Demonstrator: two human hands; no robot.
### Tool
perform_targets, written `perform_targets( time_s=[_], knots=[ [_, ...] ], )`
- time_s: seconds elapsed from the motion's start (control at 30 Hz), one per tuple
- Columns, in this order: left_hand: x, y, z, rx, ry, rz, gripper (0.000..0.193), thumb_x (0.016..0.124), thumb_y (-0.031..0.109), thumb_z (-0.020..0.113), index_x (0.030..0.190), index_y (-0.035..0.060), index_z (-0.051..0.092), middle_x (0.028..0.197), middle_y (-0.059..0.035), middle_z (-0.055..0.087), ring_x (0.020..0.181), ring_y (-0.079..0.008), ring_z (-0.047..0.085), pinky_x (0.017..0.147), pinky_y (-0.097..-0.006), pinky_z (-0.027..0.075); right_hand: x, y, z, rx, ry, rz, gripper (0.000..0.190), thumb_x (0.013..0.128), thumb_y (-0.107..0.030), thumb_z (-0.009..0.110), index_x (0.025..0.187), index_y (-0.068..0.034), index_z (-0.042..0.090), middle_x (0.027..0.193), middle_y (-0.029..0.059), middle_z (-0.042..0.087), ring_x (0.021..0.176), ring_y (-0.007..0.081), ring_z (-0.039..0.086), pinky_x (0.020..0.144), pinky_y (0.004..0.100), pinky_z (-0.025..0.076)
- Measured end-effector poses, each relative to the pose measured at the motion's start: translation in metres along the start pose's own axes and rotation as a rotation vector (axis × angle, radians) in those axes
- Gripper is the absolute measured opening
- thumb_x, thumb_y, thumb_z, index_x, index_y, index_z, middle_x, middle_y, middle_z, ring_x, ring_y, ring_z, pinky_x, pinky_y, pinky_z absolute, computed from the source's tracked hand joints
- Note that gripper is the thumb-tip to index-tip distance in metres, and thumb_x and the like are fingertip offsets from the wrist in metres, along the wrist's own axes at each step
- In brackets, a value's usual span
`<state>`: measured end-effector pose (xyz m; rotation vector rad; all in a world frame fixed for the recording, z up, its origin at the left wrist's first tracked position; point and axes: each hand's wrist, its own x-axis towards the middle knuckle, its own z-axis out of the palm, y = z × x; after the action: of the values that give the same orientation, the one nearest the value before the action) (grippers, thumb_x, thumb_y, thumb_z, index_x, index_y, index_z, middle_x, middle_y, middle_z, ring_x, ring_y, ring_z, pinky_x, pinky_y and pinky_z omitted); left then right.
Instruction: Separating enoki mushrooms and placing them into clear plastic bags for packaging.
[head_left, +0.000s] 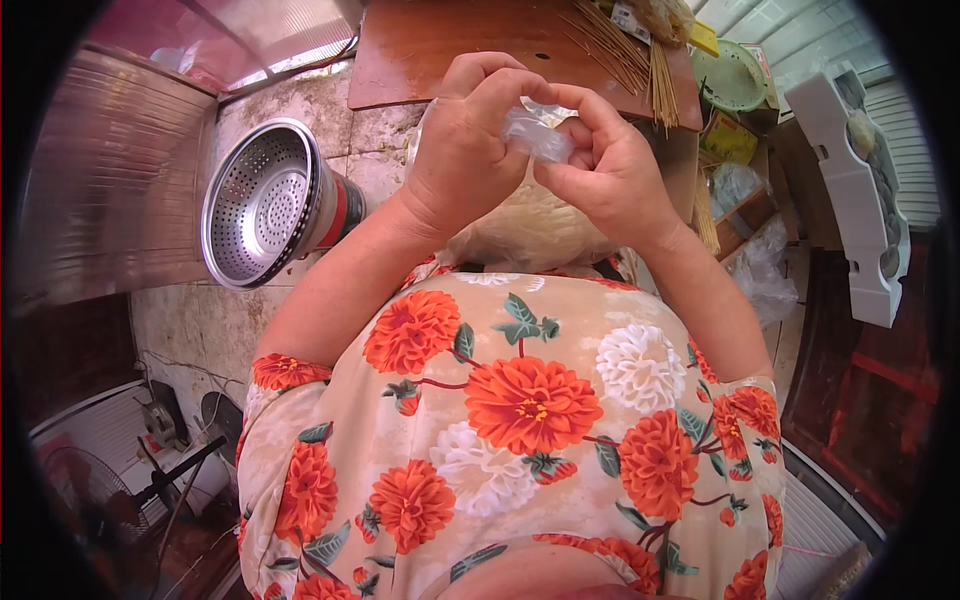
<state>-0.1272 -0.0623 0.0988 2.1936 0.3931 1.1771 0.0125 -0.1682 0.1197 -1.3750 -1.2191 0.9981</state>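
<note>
My left hand (469, 142) and my right hand (615, 169) meet in front of me, with fingers bent around a crumpled piece of clear plastic film (536, 135). Both hands grip the film between thumbs and fingers. Directly below them, at my lap, rests a large translucent plastic bag (529, 225) with pale contents that I cannot make out. Whether the film is the bag's own gathered mouth cannot be told, as my hands cover part of it.
Left of my arm, a perforated steel colander (274, 210) sits tilted on a round container. A reddish-brown wooden table (457, 52) stands ahead, bearing thin bamboo sticks (664, 90). Rightward are a green plastic basket (727, 75) and a white foam tray (844, 165). A fan (82, 487) stands lower left.
</note>
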Motion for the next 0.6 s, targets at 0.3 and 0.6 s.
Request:
perform_targets(
  time_s=[0.3, 0.6],
  knots=[
    [-0.005, -0.004, -0.004, 0.123, 0.084, 0.172, 0.041, 0.062, -0.001, 0.076, 0.099, 0.008, 0.061, 0.098, -0.0089, 0.059, 0.081, -0.0235, 0.06, 0.069, -0.0322, 0.051, -0.005, -0.006, -0.016, 0.445, -0.082, 0.318, 0.039, 0.1, -0.026, 0.052, 0.132, -0.005, 0.054, 0.081, 0.0003, 0.065, 0.042, 0.0043, 0.047, 0.04, 0.0175, 0.035],
    [0.001, 0.008, -0.03, 0.186, -0.08, 0.32, 0.035, 0.068, 0.011, 0.081, 0.098, 0.008, 0.063, 0.078, -0.005, 0.063, 0.068, -0.0241, 0.06, 0.063, -0.0339, 0.048, 0.002, -0.01, -0.021, -0.067, 0.08, 0.065, 0.024, 0.095, -0.022, 0.062, 0.097, -0.001, 0.071, 0.08, 0.0014, 0.065, 0.055, 0.0091, 0.056, 0.05, 0.0236, 0.044]
  ],
)
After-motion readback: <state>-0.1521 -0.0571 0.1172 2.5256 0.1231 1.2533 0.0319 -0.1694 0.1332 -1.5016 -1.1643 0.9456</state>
